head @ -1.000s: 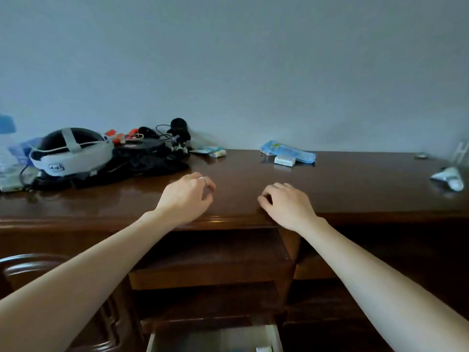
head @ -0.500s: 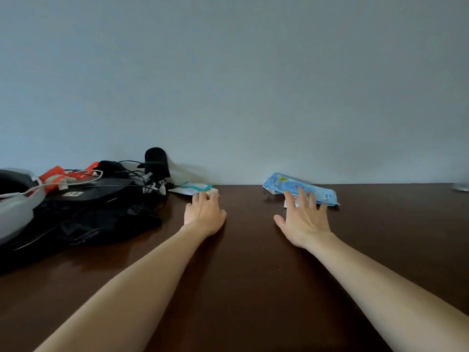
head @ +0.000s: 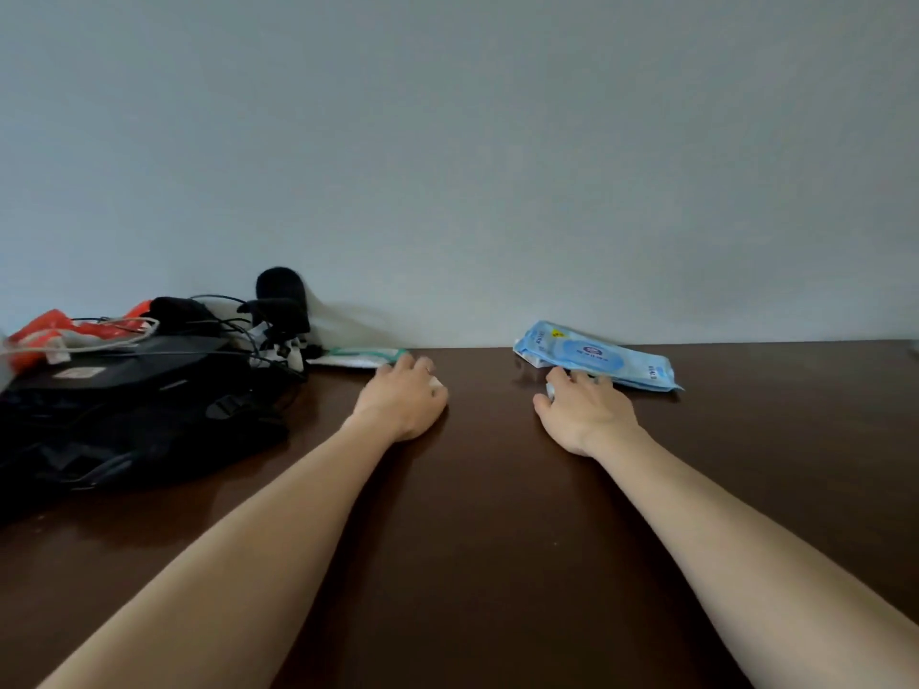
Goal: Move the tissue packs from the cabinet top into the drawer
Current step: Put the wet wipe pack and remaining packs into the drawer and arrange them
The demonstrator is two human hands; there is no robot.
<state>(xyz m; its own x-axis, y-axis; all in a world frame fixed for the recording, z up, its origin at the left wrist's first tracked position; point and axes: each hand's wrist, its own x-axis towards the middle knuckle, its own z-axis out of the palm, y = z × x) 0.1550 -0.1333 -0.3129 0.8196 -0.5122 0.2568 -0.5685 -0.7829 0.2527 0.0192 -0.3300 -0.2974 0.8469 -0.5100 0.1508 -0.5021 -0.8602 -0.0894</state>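
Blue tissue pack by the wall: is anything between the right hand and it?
Nothing visible. The right hand lies on the cabinet top with its fingers at the near edge of the blue tissue pack. A small white pack peeks out by the fingers. The drawer is out of view.

Dark wooden cabinet top (head: 477, 489), blue tissue pack (head: 604, 355), black bag (head: 124, 410)

Both your hands reach the far edge of the dark wooden surface (head: 472, 514).

Your left hand (head: 403, 407) curls over a small white pack (head: 435, 382) beside a flat green-edged pack (head: 355, 357). Your right hand (head: 587, 415) lies with fingers on the near edge of a blue pack (head: 597, 358). A black bag (head: 124, 415) sits left.
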